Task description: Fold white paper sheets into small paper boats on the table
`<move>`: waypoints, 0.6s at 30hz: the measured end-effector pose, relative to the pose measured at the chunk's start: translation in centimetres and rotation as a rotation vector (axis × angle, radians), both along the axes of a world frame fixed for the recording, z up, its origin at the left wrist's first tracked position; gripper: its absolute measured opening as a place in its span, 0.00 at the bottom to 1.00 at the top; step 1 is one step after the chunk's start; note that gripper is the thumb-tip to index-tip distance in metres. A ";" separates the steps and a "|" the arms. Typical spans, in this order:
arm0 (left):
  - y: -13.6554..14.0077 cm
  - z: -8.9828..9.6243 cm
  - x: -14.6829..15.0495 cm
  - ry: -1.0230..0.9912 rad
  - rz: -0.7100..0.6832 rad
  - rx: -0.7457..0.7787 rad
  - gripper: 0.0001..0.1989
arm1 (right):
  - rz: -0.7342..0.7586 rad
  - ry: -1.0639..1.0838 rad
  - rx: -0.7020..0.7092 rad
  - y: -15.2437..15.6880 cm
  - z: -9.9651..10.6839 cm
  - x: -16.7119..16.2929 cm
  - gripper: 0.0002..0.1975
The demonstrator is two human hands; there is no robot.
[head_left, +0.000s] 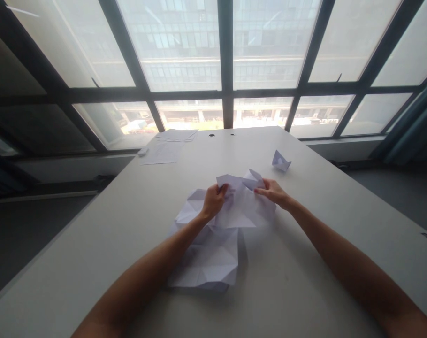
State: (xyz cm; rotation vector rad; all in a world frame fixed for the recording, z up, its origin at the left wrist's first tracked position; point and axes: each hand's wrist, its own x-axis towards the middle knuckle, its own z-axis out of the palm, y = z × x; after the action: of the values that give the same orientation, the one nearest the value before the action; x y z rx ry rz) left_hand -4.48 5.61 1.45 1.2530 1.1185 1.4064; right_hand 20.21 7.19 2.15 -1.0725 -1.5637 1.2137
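Observation:
A creased sheet of white paper (240, 209) is stretched between my two hands above the table. My left hand (214, 199) is closed on its left part, thumb on top. My right hand (272, 191) pinches the right part, where a folded flap (253, 179) sticks up. Under and to the left of my left forearm lie more unfolded, creased sheets (213, 256), partly covered by the arm. Beyond my right hand, a folded paper boat (281, 161) stands on the table.
The white table (322, 281) runs toward the windows. Flat paper sheets (160, 153) lie at its far left, with a small crumpled white item (143, 151) at the edge. A dark round hole (211, 135) is near the far end. A small dark object (425, 235) lies at the right edge.

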 end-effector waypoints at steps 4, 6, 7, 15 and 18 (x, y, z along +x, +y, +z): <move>-0.3 -0.1 0.3 -0.006 -0.103 0.041 0.18 | -0.178 0.119 -0.056 0.0 -0.7 -0.7 0.23; -0.4 -0.3 0.4 -0.025 -0.090 0.055 0.20 | -0.267 0.139 -0.006 0.1 -1.2 -1.0 0.23; -0.4 -0.4 0.4 -0.031 -0.067 0.056 0.20 | -0.298 0.133 0.040 0.2 -1.3 -1.1 0.23; -0.5 -0.9 0.2 0.006 0.003 0.080 0.21 | -0.453 -0.053 0.311 0.3 -1.1 -1.3 0.22; -0.6 -0.7 0.3 -0.019 -0.012 0.071 0.21 | -0.434 -0.075 0.312 0.3 -1.1 -1.1 0.22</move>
State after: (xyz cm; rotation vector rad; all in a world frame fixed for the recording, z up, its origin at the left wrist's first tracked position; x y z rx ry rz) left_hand -4.21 4.97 0.72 1.2912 1.0547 1.4570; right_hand 19.08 7.52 1.09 -1.1786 -1.4195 0.6222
